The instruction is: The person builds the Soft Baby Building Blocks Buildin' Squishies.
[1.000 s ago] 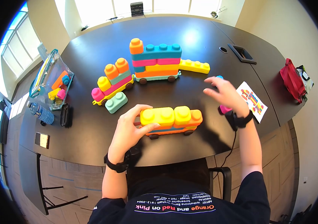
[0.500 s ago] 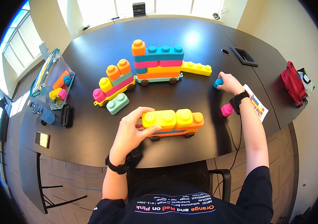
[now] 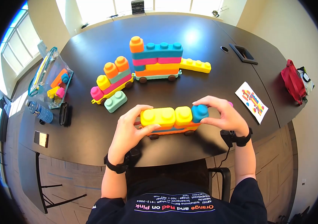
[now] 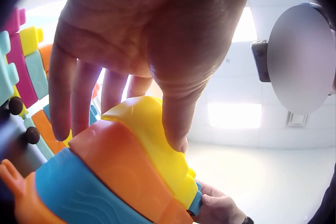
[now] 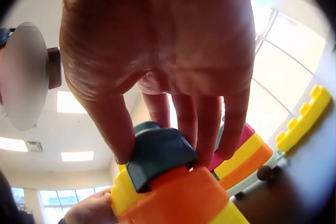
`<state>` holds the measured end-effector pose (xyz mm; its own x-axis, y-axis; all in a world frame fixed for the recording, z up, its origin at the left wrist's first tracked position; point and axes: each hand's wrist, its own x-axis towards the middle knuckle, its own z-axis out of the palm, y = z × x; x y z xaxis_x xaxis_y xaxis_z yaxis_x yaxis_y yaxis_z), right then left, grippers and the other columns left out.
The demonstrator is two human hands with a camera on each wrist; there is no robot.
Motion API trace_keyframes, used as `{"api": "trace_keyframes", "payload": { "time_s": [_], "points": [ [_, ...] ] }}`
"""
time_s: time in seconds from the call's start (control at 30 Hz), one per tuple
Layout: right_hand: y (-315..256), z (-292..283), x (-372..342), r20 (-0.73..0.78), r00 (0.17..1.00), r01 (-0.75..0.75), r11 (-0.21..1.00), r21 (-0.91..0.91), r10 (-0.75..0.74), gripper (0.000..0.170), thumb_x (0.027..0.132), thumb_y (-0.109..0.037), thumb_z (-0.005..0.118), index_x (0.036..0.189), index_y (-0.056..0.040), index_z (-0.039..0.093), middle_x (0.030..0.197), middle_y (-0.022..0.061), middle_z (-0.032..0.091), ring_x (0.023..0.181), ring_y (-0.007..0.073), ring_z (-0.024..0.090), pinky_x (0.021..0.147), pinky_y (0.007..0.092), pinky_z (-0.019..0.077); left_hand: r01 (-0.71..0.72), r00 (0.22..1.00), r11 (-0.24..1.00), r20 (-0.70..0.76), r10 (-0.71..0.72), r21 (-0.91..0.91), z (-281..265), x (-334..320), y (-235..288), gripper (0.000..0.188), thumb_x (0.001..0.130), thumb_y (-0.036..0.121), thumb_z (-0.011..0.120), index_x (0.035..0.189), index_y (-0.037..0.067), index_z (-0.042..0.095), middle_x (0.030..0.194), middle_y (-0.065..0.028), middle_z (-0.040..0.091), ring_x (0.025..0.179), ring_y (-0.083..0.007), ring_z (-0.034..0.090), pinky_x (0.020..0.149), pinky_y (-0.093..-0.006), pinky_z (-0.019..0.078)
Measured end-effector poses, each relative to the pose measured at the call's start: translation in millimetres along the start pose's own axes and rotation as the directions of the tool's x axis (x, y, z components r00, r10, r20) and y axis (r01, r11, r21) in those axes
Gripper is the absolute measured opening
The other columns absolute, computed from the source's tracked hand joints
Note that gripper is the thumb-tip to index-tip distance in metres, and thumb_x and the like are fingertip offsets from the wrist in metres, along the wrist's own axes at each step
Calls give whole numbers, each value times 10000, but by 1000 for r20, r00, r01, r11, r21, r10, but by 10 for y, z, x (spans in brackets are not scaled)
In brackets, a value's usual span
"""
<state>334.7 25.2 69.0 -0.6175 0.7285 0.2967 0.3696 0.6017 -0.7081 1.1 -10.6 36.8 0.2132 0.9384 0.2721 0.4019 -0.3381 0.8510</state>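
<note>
My left hand grips the left end of a toy block wagon, thumb on the near side of its long yellow block. A smaller yellow block stands beside that one. With thumb and fingers my right hand pinches a blue block over the wagon's right end. In the right wrist view the blue block is slightly tilted above an orange block, whose stud shows below it. Orange and blue layers of the wagon appear in the left wrist view.
Behind stand a tall block wagon and a stepped one. A mint block and a yellow bar lie nearby. A pink block is mostly hidden behind my right hand. A picture sheet lies right; a bottle stands left.
My right hand reached out to the blue block on the right of the table, took hold of it and brought it back left to the wagon. The left hand keeps its grip.
</note>
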Motion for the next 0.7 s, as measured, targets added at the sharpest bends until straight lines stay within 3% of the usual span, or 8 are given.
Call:
{"api": "trace_keyframes", "payload": {
  "time_s": [0.27, 0.33, 0.43, 0.53, 0.7],
  "points": [
    [19, 156, -63, -70, 997, -29, 999, 20, 30, 523, 868, -119, 849, 1351, -19, 673, 1221, 147, 743, 1084, 285, 727, 1001, 374, 555, 27, 1000, 1000, -5, -27, -14, 16, -17, -37, 488, 844, 147, 879, 1272, 40, 671, 1153, -94, 743, 1085, -203, 735, 856, -350, 641],
    [48, 172, -99, -51, 995, -79, 995, 54, 81, 603, 860, -111, 854, 1415, -11, 639, 1345, 140, 711, 1229, 259, 695, 1112, 382, 518, 14, 1000, 1000, 0, -14, -3, 12, -13, -33, 503, 839, 123, 876, 1285, 32, 663, 1156, -85, 731, 1075, -180, 723, 824, -329, 645],
    [114, 234, -145, -66, 990, -115, 981, 155, 127, 624, 869, -111, 852, 1436, 8, 622, 1388, 143, 695, 1283, 251, 676, 1144, 389, 498, 20, 1000, 1000, 3, -20, -15, 8, -22, -41, 498, 840, 122, 870, 1285, 33, 664, 1159, -81, 732, 1070, -174, 719, 800, -322, 642],
    [134, 281, -147, -122, 989, -65, 985, 159, 85, 567, 889, -101, 827, 1418, -8, 644, 1322, 164, 729, 1187, 265, 715, 1069, 382, 536, 14, 1000, 1000, -1, -14, -13, 6, -18, -46, 493, 841, 121, 864, 1284, 35, 664, 1161, -76, 732, 1079, -170, 716, 782, -311, 635],
    [150, 295, -144, -114, 990, -69, 983, 169, 89, 563, 896, -113, 826, 1421, -16, 645, 1324, 161, 727, 1191, 266, 712, 1070, 385, 536, 29, 1000, 999, 0, -29, -17, -6, -24, -50, 496, 839, 125, 864, 1285, 40, 664, 1171, -73, 732, 1091, -169, 715, 780, -307, 630]
  ]
}}
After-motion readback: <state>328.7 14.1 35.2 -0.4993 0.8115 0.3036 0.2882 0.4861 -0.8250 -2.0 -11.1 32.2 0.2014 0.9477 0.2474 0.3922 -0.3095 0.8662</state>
